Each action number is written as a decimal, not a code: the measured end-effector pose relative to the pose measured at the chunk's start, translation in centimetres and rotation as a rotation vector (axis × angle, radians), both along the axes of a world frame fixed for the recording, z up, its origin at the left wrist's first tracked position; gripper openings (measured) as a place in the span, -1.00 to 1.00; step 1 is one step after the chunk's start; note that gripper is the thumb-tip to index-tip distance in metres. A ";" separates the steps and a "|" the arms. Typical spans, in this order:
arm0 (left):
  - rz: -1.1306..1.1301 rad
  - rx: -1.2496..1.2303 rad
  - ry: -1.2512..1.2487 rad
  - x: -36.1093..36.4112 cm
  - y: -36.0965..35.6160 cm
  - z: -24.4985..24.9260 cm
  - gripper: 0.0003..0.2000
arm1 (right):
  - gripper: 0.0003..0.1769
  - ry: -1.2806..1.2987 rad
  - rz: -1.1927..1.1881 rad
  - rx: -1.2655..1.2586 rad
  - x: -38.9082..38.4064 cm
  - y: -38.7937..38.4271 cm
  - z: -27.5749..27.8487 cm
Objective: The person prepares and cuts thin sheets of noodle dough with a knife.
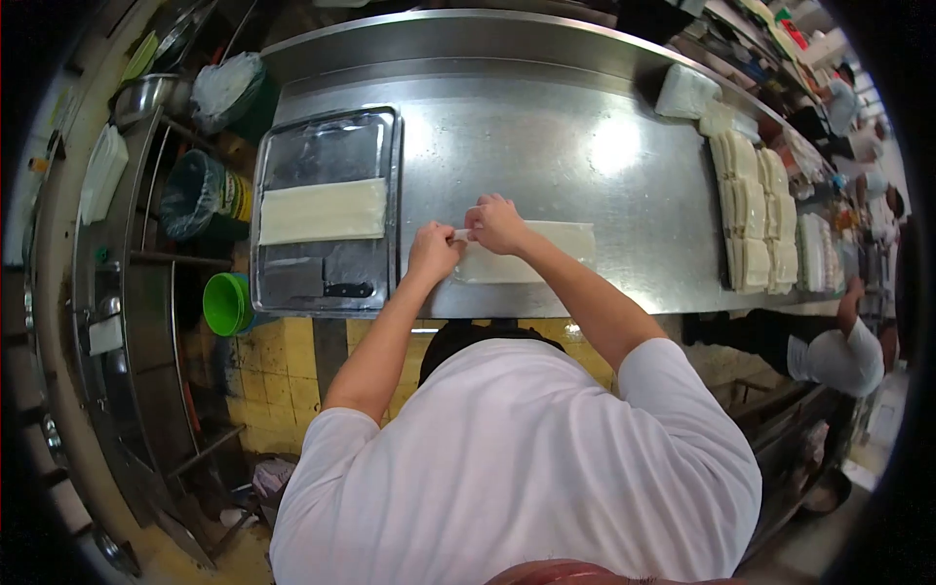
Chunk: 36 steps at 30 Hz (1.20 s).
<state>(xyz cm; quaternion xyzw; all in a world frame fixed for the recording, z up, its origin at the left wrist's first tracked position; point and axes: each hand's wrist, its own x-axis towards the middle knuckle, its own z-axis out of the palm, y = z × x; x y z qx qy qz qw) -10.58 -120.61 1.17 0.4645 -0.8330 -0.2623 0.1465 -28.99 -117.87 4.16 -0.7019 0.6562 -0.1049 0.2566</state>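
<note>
And it's one steel table (546, 117), one metal tray (331, 151), one knife (348, 290)! Two hands here, one left hand (432, 252), one right hand (497, 226); one pale slab (322, 212) and one thin pale sheet (526, 270)! Over on the side, one bright green bucket (226, 304), two bag-lined bins (203, 195), one steel bowl (146, 99)! Two rows of pale packs (749, 219), too tightly packed for an exact count, and several people (837, 356), the distant ones too small to number
</note>
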 end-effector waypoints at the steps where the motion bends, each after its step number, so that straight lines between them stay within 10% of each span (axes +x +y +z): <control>1: 0.019 0.181 0.000 -0.2 0.0 0.2 -0.70 | -0.73 0.006 -0.024 -0.002 -0.5 0.9 0.2; 17: 0.313 0.024 -0.088 -4.4 3.8 -0.8 -0.60 | -0.70 -0.374 -0.685 -0.109 -8.8 24.2 0.8; 36: -0.315 -0.316 0.164 -21.6 13.2 26.0 -0.80 | -0.69 -0.898 -1.066 -0.165 -14.2 29.9 -5.2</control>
